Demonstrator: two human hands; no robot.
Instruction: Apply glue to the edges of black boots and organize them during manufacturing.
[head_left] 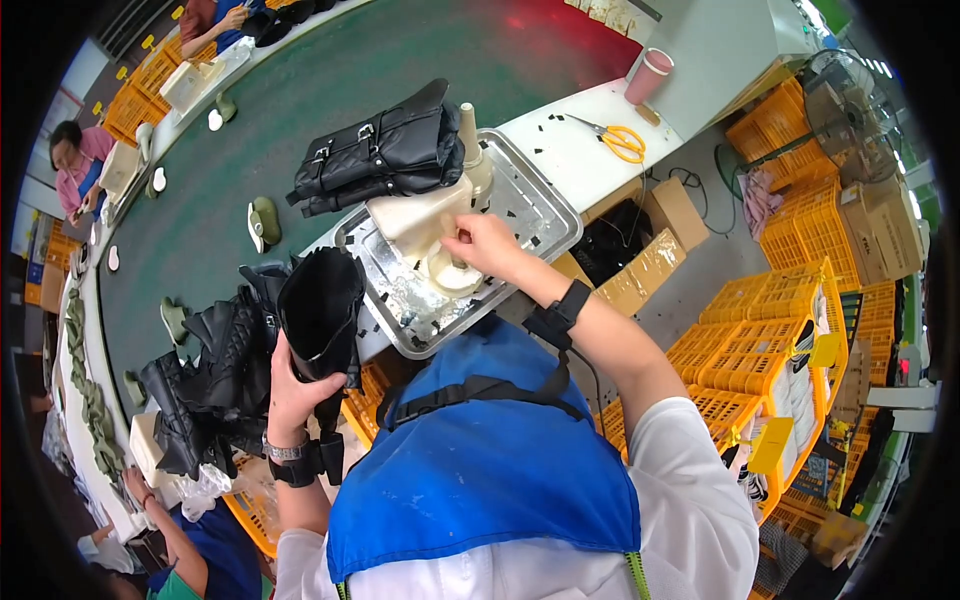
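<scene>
Boot in left fingers: 1 | handle in right fingers: 1

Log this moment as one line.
left hand: holding black boot | right hand: at white pot | pot: on metal tray | scissors: on white table

1. Brown carton, right, against orange crates: dark printed characters on its side, too small and distorted to read with certainty.
2. Yellow tags, on the lower-right crates: any lettering illegible.
3. Small yellow signs, by the upper-left crates: likewise too small to read.
</scene>
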